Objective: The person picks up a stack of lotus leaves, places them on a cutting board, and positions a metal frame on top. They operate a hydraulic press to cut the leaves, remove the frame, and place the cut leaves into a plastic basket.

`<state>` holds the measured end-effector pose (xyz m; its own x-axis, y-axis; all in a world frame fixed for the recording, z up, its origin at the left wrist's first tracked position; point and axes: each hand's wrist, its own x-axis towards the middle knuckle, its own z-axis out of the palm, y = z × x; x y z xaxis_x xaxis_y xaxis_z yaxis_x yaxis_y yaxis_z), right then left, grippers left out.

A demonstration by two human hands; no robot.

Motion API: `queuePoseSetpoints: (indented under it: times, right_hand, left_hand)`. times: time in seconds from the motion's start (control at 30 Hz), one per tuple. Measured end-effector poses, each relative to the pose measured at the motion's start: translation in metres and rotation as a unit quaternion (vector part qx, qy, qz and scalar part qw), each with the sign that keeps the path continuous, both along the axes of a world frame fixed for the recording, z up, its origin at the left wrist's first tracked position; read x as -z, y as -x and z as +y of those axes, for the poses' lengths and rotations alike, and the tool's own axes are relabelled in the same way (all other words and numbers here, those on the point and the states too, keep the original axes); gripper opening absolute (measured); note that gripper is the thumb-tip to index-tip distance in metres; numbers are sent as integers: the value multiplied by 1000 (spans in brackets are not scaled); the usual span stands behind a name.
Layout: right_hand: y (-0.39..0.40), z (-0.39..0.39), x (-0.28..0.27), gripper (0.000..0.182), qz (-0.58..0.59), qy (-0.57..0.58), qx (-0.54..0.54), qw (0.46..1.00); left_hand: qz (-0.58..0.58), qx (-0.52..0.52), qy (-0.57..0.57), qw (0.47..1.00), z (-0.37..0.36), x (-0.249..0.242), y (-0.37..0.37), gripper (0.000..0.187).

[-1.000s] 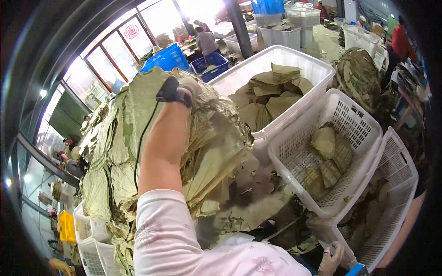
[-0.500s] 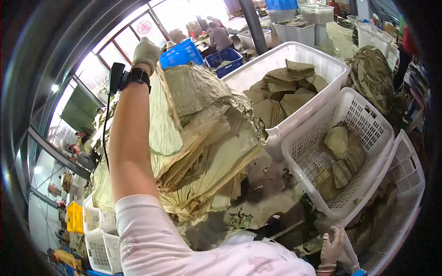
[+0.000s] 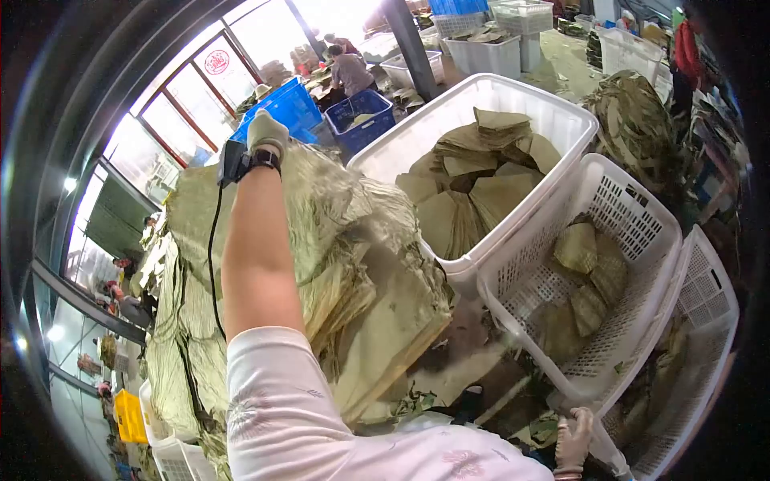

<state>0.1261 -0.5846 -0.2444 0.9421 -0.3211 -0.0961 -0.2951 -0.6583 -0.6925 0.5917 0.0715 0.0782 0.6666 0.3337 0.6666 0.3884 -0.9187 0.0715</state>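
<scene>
My left hand [image 3: 267, 132], in a pale glove with a black band and device at the wrist, is closed at the top of a big heap of dried leaves [image 3: 321, 192]. It grips the upper part of a broad, pale green dried leaf [image 3: 196, 192]; the fingertips are hidden. At the lower right, my right hand [image 3: 573, 439], also gloved, is beside the near corner of a white perforated basket [image 3: 513, 309]. Its fingers are loosely bent, apart from the thumb, and nothing shows in them. Folded leaf pieces [image 3: 589, 276] lie in that basket.
A large white tub [image 3: 584, 128] holds stacked cut leaves [image 3: 481, 164]. Another white basket [image 3: 714, 280] stands at the far right, with a leaf bundle [image 3: 630, 116] behind. Blue crates [image 3: 365, 120], a dark post [image 3: 409, 56] and a seated person [image 3: 350, 70] are beyond the heap.
My left hand has come down toward the heap, and the leaf that hung from it is now spread over the pile. My right hand has barely moved. The view has shifted slightly.
</scene>
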Motion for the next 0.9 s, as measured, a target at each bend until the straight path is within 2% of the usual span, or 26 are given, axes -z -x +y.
queuePoseSetpoints:
  times: [0.07,0.1,0.17,0.2,0.23,0.3,0.33,0.5,0.57,0.6,0.63,0.7,0.73,0.83,0.9]
  right_hand:
    - [-13,6,-1,27,11,2,-6,1000]
    - [-19,8,-1,27,18,13,-20,1000]
    - [-30,12,1,28,24,24,-40,999]
    - [-34,14,3,29,30,11,-43,999]
    - [-39,15,4,30,34,0,-46,998]
    - [-52,20,4,30,50,22,-68,996]
    - [-58,22,3,30,66,44,-88,993]
    - [-80,33,12,32,23,105,-125,986]
    - [-95,39,4,33,67,57,-142,986]
    - [-105,42,-3,33,78,46,-167,982]
    - [-110,42,-4,33,75,53,-172,981]
    - [-119,45,0,36,93,66,-196,974]
    - [-119,46,-2,30,41,69,-230,970]
    - [-127,49,2,27,47,66,-245,966]
    - [-136,52,2,30,29,71,-257,964]
  left_hand:
    - [92,4,34,995,7,1,-6,25]
    - [93,2,36,995,14,3,-6,25]
    - [214,27,-48,975,32,9,-2,32]
    - [268,28,-21,963,61,13,-15,53]
    - [267,26,-19,963,66,12,-15,53]
    - [370,30,15,929,80,12,-16,77]
    - [397,21,61,916,88,12,-21,98]
    - [445,40,89,890,119,19,-34,105]
    - [450,-5,81,889,117,23,-35,105]
    - [471,-48,31,880,108,18,-32,101]
    - [457,-52,-8,888,115,25,-34,95]
    - [453,-51,47,889,110,26,-25,90]
    - [449,-53,50,890,114,27,-25,90]
    - [448,-55,75,889,157,52,-43,91]
    - [396,-22,7,918,163,50,-43,86]
